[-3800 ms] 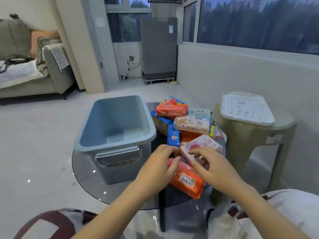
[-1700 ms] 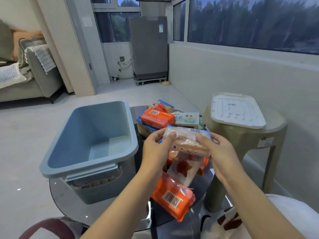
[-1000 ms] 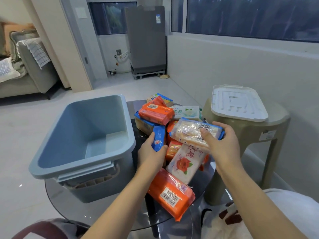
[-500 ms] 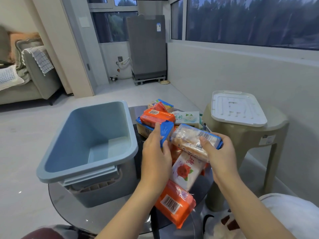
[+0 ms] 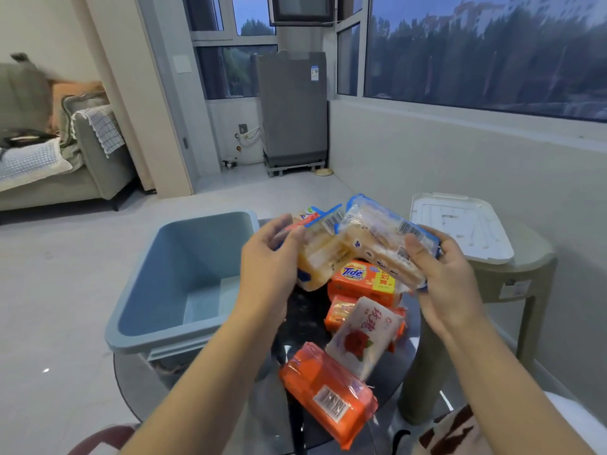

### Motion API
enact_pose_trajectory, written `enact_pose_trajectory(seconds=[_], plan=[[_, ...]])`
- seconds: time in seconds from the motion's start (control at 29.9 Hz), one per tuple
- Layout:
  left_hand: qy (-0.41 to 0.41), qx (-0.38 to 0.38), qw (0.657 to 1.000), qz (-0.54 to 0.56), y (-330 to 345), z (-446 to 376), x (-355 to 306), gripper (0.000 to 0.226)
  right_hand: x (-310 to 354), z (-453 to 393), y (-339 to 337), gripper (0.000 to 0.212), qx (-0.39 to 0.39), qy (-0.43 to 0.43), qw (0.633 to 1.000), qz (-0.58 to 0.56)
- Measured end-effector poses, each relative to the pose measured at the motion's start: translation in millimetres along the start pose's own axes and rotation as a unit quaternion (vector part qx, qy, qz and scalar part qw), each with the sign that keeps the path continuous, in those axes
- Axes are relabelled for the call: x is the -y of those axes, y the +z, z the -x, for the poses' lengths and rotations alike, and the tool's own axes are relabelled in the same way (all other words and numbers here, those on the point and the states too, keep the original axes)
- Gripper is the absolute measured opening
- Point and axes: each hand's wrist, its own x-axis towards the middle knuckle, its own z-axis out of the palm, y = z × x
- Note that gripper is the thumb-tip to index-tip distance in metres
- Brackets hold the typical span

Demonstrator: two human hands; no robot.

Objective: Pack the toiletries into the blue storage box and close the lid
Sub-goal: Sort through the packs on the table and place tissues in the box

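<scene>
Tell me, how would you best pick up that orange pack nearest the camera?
Grip the orange pack across its narrow width, near the middle, coming from above: it lies flat on the glass table with its long sides exposed.

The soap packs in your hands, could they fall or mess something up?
Maybe. The left hand and right hand each pinch a clear blue-edged soap pack by one end, so one might slip onto the pile. The long orange wrapped pack overhangs the round glass table and could get knocked off.
</scene>
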Motion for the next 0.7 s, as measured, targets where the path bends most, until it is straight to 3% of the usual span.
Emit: enact_pose_trajectory(seconds=[0.1, 0.27, 0.57, 0.7], plan=[[-0.092, 0.047, 0.993, 0.060, -18.4, -12.3, -11.4, 0.027, 2.3, -5.0, 20.8, 0.041, 0.051, 0.012, 0.998, 0.016], [-0.186, 0.104, 0.975, 0.057, -52.0, -31.8, -24.8, 0.034, -1.4, -20.9, 61.6, 0.057, 0.132, 0.043, 0.987, 0.075], [-0.259, 0.125, 0.956, 0.055, -94.1, -63.5, -27.6, 0.052, -26.7, -41.5, 122.4, 0.039, 0.234, 0.164, 0.947, 0.145], [-0.272, 0.206, 0.940, 0.021, -108.8, -72.8, -40.8, 0.062, -30.8, -52.7, 138.9, 0.045, 0.284, 0.161, 0.924, 0.197]])
